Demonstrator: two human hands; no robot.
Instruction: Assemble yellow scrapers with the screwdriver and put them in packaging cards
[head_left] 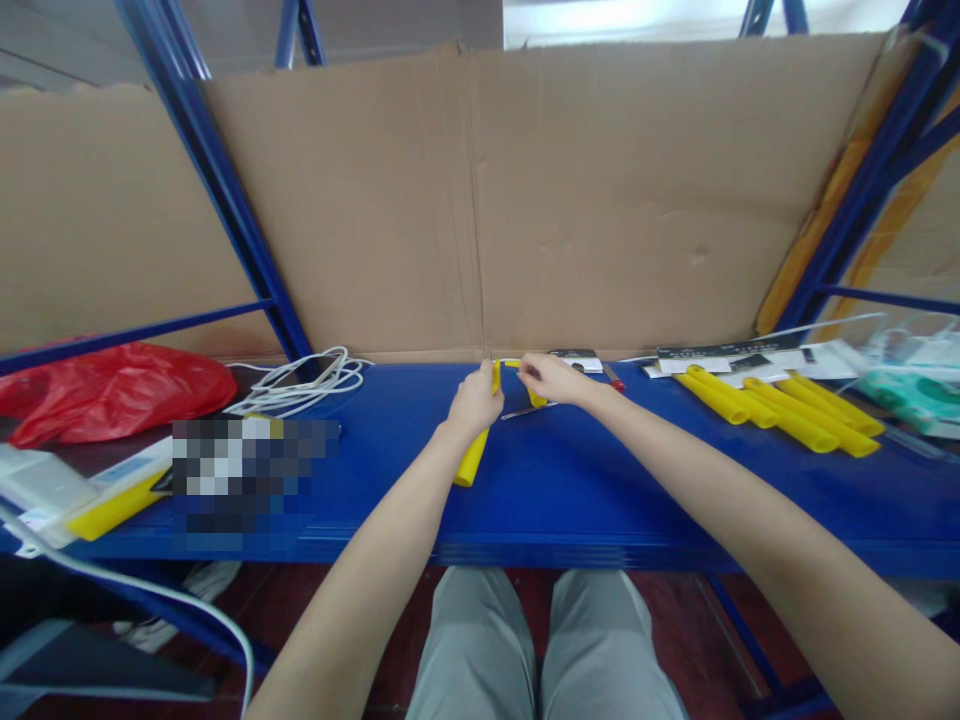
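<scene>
My left hand is wrapped round a yellow tube that slants over the blue shelf, its near end pointing toward me. The tube's far end rises just past my fingers. A short way to the right, my right hand is closed in a pinch, with a thin yellow strip at its fingertips. Another bit of yellow material shows beneath that hand, partly covered by it. Close below lies a slim metal tool, too small to name. A red-handled tool rests beyond my right wrist.
Several yellow tubes lie at the right beside printed packaging. On the left are a coiled white cable, a red plastic bag and another yellow tube. Cardboard walls the back of the blue shelf.
</scene>
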